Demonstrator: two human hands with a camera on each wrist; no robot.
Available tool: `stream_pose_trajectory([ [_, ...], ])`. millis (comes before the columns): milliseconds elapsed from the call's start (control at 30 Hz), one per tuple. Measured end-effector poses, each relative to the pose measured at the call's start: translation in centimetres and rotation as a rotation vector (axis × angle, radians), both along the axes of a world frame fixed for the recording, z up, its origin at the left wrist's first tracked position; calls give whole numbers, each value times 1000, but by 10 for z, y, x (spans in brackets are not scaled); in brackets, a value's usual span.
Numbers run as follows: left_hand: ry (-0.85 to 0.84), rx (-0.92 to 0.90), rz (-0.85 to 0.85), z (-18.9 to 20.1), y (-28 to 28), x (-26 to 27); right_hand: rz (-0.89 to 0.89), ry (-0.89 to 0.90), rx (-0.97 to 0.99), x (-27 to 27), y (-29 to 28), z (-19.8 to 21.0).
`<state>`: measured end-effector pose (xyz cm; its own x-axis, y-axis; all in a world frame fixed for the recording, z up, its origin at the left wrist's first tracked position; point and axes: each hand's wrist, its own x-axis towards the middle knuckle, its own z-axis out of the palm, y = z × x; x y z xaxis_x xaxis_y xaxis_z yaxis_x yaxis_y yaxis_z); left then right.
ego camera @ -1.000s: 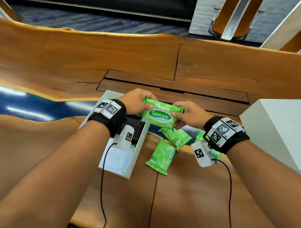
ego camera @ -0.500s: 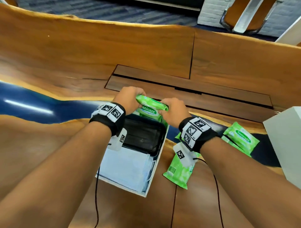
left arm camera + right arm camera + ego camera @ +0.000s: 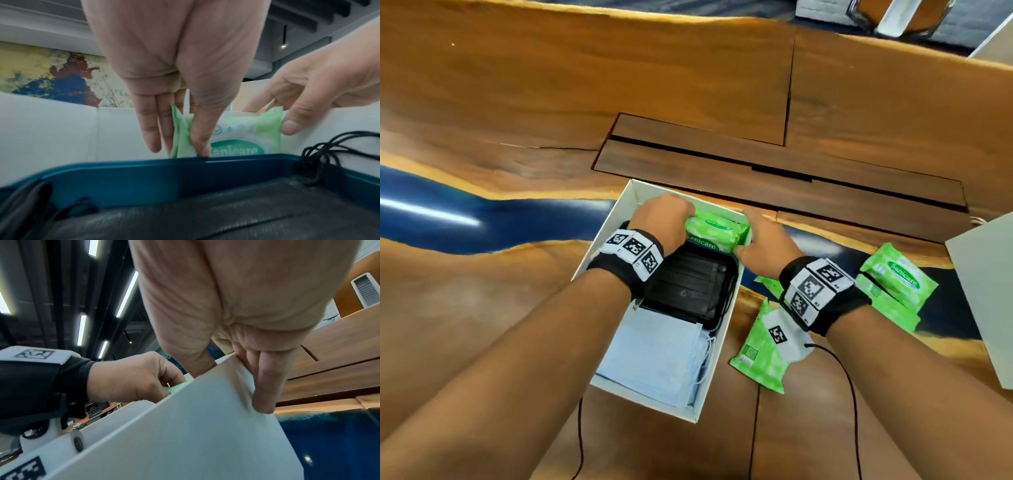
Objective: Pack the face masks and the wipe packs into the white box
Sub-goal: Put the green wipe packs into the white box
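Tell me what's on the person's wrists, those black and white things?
Both forearms are bare, with no sleeves. The left hand and right hand each have a black wristband carrying white blocks printed with black square code patterns. Under each wrist hangs a small white camera unit with its own code square, and a thin black cable trails from it.

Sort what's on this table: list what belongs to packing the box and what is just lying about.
Job:
white box
held wipe pack, gripped by left hand and right hand
black masks
blue masks
loose wipe packs

Lying about:
white block
wrist-camera cables
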<state>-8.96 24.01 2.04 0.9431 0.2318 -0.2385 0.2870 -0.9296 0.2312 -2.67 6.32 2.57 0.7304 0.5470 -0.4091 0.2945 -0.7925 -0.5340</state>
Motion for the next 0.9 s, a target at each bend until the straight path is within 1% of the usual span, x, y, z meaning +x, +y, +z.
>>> stream_pose_trajectory([
  [67,-10,-15,32,2,-5,2,6,3,2,0,-1,3],
  [100,-15,-66,93,2,-4,2,3,10,12,1,-1,4],
  [167,-13,-197,284,4,0,1,-1,46,27,1,-3,5],
  [233,25,-280,413,8,-1,2,-1,124,31,0,-5,4],
  [300,65,-292,437,10,-9,3,-27,204,48,-3,-6,4],
  [333,56,-282,443,11,-17,3,-38,225,59,-5,-6,3],
  [400,37,-273,466,9,-33,5,-53,253,84,-7,-6,2],
  [533,4,-320,549,1,-53,7,-61,276,107,-7,-5,-1],
  [600,27,-402,574,0,-48,6,-55,287,114,-6,-6,-2],
  [667,52,-530,591,-2,-38,6,-48,292,119,-6,-8,-3],
  [733,46,-666,633,-2,-31,6,-43,303,116,-6,-9,-3],
  [767,42,-696,641,-2,-29,5,-43,309,117,-6,-9,-3],
  [800,34,-673,633,-4,-31,5,-42,311,118,-5,-8,-4],
  [900,-10,-425,569,-11,-44,3,-53,317,134,-5,-9,-7],
])
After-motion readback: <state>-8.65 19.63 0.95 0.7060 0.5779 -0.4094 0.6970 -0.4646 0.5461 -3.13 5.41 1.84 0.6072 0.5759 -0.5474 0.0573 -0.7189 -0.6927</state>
